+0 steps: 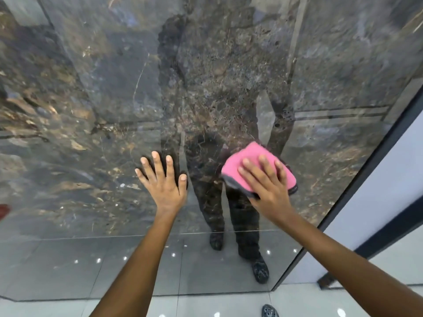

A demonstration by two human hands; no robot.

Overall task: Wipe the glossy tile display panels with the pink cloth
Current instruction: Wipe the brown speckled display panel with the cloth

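The pink cloth (254, 170), folded with a dark grey edge, lies flat against the glossy tile panel (96, 92) at 4 o'clock from frame centre. The right hand (267, 186) presses it with straight, spread fingers. The left hand (163, 179), at the cloth's 9 o'clock, rests flat on the dark marbled panel, fingers spread, holding nothing.

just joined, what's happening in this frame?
A person is wiping a glossy dark marble-look tile panel. The right hand presses a folded pink cloth flat against the panel. The left hand rests bare on the panel beside it, fingers spread. The panel reflects the person's legs.
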